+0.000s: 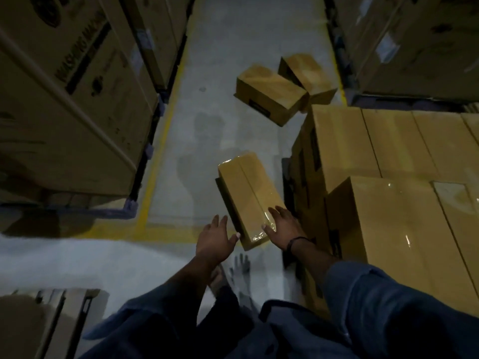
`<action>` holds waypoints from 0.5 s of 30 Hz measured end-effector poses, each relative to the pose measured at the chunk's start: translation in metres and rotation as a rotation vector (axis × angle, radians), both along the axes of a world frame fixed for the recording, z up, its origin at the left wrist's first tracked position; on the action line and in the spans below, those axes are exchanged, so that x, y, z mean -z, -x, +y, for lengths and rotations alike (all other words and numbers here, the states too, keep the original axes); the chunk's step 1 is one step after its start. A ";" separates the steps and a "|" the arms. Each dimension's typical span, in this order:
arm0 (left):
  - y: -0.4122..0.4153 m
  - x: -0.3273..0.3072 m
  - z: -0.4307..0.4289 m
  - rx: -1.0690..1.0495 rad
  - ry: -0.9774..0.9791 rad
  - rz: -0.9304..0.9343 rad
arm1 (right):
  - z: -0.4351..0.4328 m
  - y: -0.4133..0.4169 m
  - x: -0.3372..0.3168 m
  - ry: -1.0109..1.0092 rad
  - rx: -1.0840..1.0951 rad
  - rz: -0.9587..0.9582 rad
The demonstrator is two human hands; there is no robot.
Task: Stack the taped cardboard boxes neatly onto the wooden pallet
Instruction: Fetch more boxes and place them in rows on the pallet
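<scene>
open concrete floor point(220, 73) ahead of my hands point(215, 239). stacked boxes point(375, 151) wall off the right, close beside my right hand point(283, 225). two loose boxes point(272, 95) lie further ahead-right. big cartons point(64, 99) line the left, well apart.

The pallet under my stacked boxes point(388, 161) is hidden by them, and the stack runs off the right edge. My right hand point(283, 224) covers the near corner of the taped box point(248, 193). The big cartons point(64, 99) on my left are cropped, their print half readable. My foot point(241, 270) is a dim blur.
</scene>
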State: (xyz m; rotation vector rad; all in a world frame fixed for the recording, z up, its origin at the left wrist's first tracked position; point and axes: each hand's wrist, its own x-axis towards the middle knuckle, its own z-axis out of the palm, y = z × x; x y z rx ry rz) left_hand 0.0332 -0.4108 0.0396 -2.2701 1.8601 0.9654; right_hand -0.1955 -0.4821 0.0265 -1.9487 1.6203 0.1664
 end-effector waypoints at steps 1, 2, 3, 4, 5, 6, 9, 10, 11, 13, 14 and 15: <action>-0.009 0.004 -0.011 0.010 0.001 0.014 | -0.010 -0.009 0.000 -0.002 0.018 -0.001; -0.017 0.008 -0.022 0.024 -0.005 0.027 | -0.020 -0.017 0.001 0.000 0.041 -0.006; -0.024 0.013 -0.030 0.041 -0.011 0.032 | -0.028 -0.025 0.002 0.004 0.060 -0.011; -0.028 0.016 -0.036 0.048 -0.018 0.032 | -0.034 -0.032 0.003 0.013 0.073 -0.014; -0.032 0.021 -0.042 0.043 -0.030 0.037 | -0.040 -0.038 0.005 0.014 0.085 -0.014; -0.036 0.024 -0.048 0.028 -0.050 0.049 | -0.044 -0.043 0.009 0.008 0.099 -0.014; -0.041 0.040 -0.063 0.014 -0.108 0.085 | -0.059 -0.051 0.025 -0.020 0.120 -0.015; -0.042 0.047 -0.069 0.010 -0.112 0.099 | -0.065 -0.052 0.033 -0.027 0.123 -0.011; -0.042 0.056 -0.075 0.011 -0.099 0.105 | -0.073 -0.052 0.044 -0.032 0.130 -0.009; -0.041 0.075 -0.088 0.003 -0.090 0.113 | -0.091 -0.049 0.067 -0.051 0.159 -0.010; -0.041 0.088 -0.095 -0.011 -0.108 0.102 | -0.100 -0.046 0.080 -0.060 0.169 -0.008; -0.042 0.103 -0.103 -0.024 -0.130 0.094 | -0.109 -0.044 0.095 -0.065 0.174 -0.004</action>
